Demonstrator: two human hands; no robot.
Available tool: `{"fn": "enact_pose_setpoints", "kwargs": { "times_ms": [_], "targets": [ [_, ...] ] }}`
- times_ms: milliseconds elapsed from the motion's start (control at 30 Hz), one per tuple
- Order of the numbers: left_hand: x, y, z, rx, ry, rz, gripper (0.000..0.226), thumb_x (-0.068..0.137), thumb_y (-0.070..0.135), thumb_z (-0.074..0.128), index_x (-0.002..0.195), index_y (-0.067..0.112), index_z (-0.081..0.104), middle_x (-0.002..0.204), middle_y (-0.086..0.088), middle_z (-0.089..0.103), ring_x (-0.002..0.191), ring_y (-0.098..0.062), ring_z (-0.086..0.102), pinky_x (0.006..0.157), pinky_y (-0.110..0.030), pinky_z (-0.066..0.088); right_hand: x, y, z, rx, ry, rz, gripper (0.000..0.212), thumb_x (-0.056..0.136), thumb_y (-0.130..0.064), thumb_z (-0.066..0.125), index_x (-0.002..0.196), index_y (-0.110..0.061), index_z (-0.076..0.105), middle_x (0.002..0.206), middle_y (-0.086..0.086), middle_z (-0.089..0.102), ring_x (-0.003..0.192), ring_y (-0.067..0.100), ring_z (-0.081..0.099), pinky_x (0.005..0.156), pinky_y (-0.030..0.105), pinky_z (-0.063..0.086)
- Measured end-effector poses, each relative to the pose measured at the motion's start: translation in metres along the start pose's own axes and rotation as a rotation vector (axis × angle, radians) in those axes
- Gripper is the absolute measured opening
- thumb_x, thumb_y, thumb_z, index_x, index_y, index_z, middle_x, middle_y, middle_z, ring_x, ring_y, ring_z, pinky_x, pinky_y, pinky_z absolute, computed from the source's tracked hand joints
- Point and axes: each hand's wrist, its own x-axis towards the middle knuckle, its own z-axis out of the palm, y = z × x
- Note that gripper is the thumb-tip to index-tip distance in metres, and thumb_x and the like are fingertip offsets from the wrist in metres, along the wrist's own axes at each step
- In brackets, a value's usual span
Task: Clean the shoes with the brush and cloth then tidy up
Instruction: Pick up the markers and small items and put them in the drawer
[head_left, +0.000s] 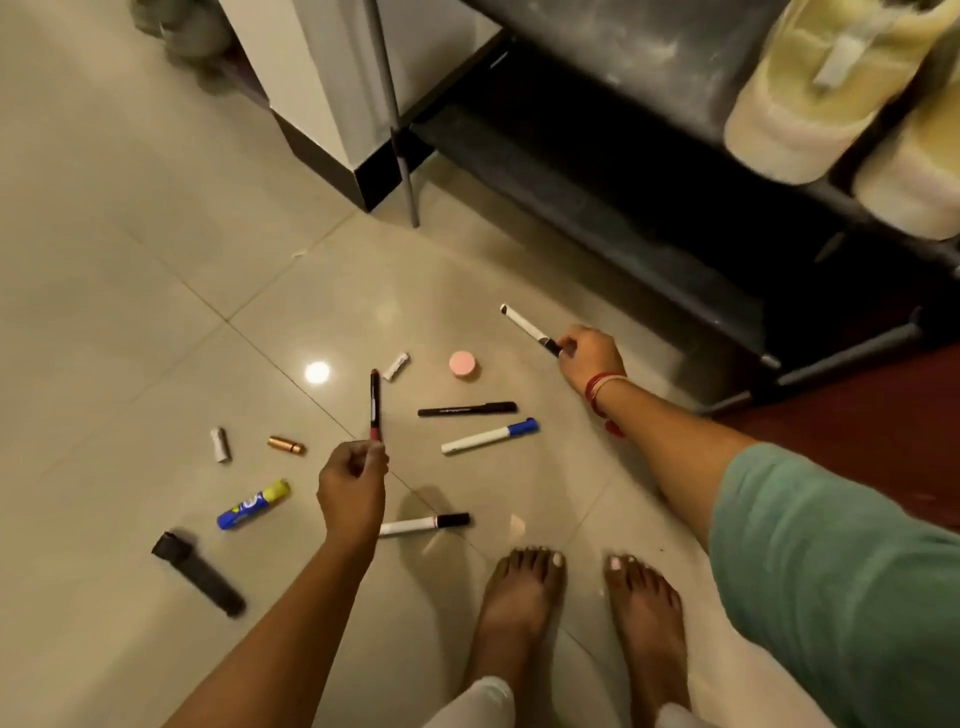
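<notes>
1. Floor (130, 260): pale glossy tiles, with small items scattered on it.
2. Shoe rack (623, 208): dark, at far right.
3. Shoes (810, 104): a pale yellow pair, side by side on the rack's upper shelf at the far right corner, well apart from both hands.
4. Bare feet (519, 587): near centre, flat on the floor.
5. Left hand (353, 488): grip pinching the lower end of a dark red pen (375, 405), held upright above the floor.
6. Right hand (592, 358): grip clenched round the black end of a white marker (524, 325), which points far-left.
7. Black case (197, 579): lying near left.
8. Between the hands lie a black pen (467, 409) and a blue-capped marker (488, 436); a dark-capped marker (423, 524) lies just near the left hand.
9. Blue-and-yellow tube (253, 505): left of the left hand.
10. Pink jar (463, 365): just left of the right hand.
11. Copper tube (287, 445): left, beside a small white tube (221, 445).
</notes>
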Motion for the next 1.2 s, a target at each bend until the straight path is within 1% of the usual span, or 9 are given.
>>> {"fn": "enact_pose_setpoints", "kwargs": {
  "times_ms": [100,233,367,500,767,900,1000,1067,1200],
  "targets": [
    [0.008,-0.023,0.005,-0.13,0.062,-0.08,0.011,0.096,0.017,0.055,0.104,0.015,0.06,0.097,-0.003,0.064,0.092,-0.02,0.063,0.082,-0.036,0.052,0.02,0.012,0.031,-0.103,0.018,-0.028,0.027,0.087,-0.018,0.058,0.113,-0.01,0.054,0.119,0.014,0.05,0.108,0.033,0.052,0.094,0.039,0.045],
    [0.013,-0.042,0.003,-0.251,0.133,-0.176,0.013,0.097,0.017,0.054,0.109,0.016,0.058,0.106,-0.006,0.062,0.097,-0.02,0.061,0.081,-0.032,0.049,0.04,0.019,0.061,-0.309,-0.012,-0.056,0.039,0.09,-0.028,0.054,0.124,-0.011,0.046,0.126,0.014,0.044,0.116,0.034,0.044,0.095,0.044,0.041],
    [0.016,-0.042,0.001,-0.305,0.139,-0.186,0.013,0.097,0.017,0.052,0.109,0.015,0.059,0.109,-0.009,0.062,0.102,-0.021,0.06,0.084,-0.033,0.048,0.054,0.023,0.07,-0.381,0.061,-0.068,0.03,0.092,-0.013,0.049,0.122,-0.009,0.049,0.121,0.015,0.047,0.111,0.034,0.047,0.093,0.041,0.043],
    [0.022,-0.028,0.007,-0.355,0.148,-0.175,0.013,0.097,0.019,0.053,0.107,0.015,0.06,0.116,-0.011,0.062,0.108,-0.022,0.058,0.089,-0.036,0.048,0.044,0.008,0.062,-0.207,0.071,-0.003,0.026,0.092,-0.018,0.051,0.116,-0.009,0.05,0.119,0.015,0.054,0.112,0.034,0.047,0.093,0.041,0.041],
    [0.023,0.02,0.034,-0.48,-0.057,-0.141,0.027,0.094,0.049,0.05,0.104,0.026,0.062,0.106,0.008,0.06,0.104,-0.009,0.052,0.095,-0.032,0.04,-0.074,-0.063,0.059,0.217,-0.32,-0.38,0.02,0.083,-0.018,0.067,0.102,-0.016,0.062,0.103,0.004,0.066,0.093,0.019,0.061,0.083,0.029,0.048],
    [0.027,0.024,0.033,-0.482,-0.039,-0.14,0.025,0.098,0.036,0.05,0.1,0.013,0.062,0.081,0.005,0.053,0.088,-0.011,0.047,0.082,-0.029,0.037,-0.101,-0.076,0.073,0.273,-0.417,-0.453,0.019,0.083,-0.019,0.068,0.1,-0.013,0.063,0.098,0.002,0.066,0.084,0.011,0.058,0.078,0.027,0.049],
    [0.031,0.016,0.027,-0.608,0.015,-0.197,0.023,0.102,0.031,0.042,0.097,0.011,0.053,0.08,-0.005,0.066,0.08,-0.02,0.063,0.08,-0.034,0.05,-0.1,-0.066,0.079,0.334,-0.371,-0.433,0.021,0.085,-0.03,0.065,0.1,-0.017,0.062,0.1,-0.001,0.063,0.085,0.011,0.06,0.076,0.027,0.051],
    [0.033,0.007,0.021,-0.653,0.068,-0.253,0.018,0.103,0.027,0.041,0.1,0.011,0.048,0.074,-0.007,0.063,0.071,-0.02,0.064,0.071,-0.033,0.054,-0.087,-0.046,0.079,0.148,-0.298,-0.477,0.022,0.088,-0.032,0.061,0.105,-0.019,0.06,0.105,-0.001,0.06,0.093,0.016,0.058,0.081,0.031,0.048],
    [0.036,-0.01,0.008,-0.65,0.158,-0.337,0.009,0.1,0.018,0.045,0.102,0.015,0.053,0.076,-0.002,0.052,0.058,-0.009,0.047,0.053,-0.022,0.043,-0.054,0.011,0.074,-0.572,-0.147,-0.578,0.028,0.09,-0.019,0.048,0.118,-0.023,0.054,0.115,0.0,0.053,0.107,0.023,0.05,0.088,0.035,0.036]
  ]
}}
